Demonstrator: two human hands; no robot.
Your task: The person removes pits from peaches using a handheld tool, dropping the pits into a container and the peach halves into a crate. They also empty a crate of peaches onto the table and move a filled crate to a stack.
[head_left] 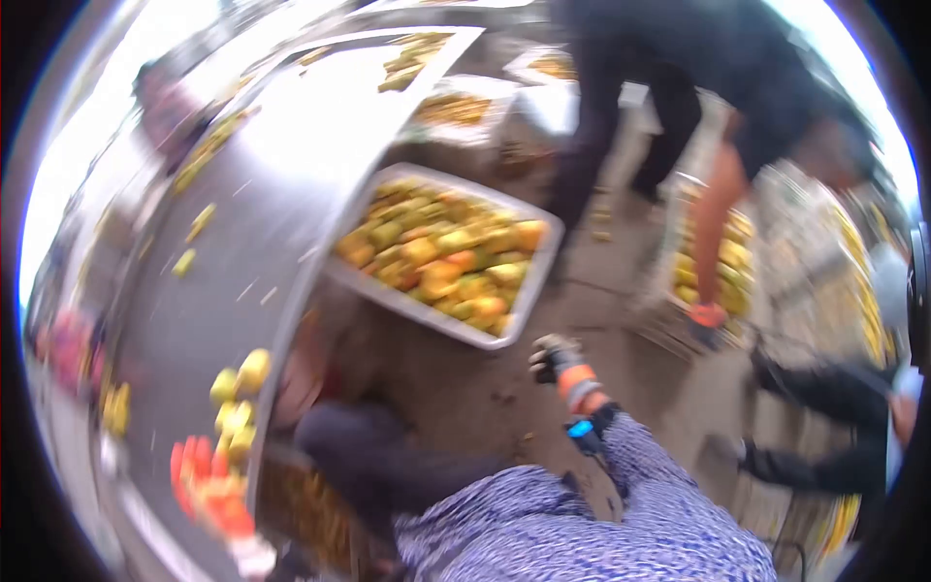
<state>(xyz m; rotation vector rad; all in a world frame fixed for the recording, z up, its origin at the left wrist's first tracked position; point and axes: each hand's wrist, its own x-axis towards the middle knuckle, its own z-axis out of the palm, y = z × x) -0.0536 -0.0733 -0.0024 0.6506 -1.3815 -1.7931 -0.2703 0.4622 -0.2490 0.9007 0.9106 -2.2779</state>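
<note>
My left hand (211, 485), in an orange glove, is over the near end of the metal table with its fingers spread. Beside its fingertips lie several yellow-green fruits (236, 417); their exact kind is too blurred to tell. My right hand (558, 361) wears a dark glove with pale fingers and an orange cuff. It is held out over the floor, just off the near corner of a white crate (412, 318), its fingers loosely bent with nothing visible in them. Yellow, green and orange fruits (441, 254) fill that crate.
The metal table (252, 194) runs along the left, with loose fruits on it. A person in dark clothes (669, 58) bends over another fruit crate (669, 325) at right. More crates (465, 102) stand behind. Someone's dark-trousered legs (815, 427) extend in from the right.
</note>
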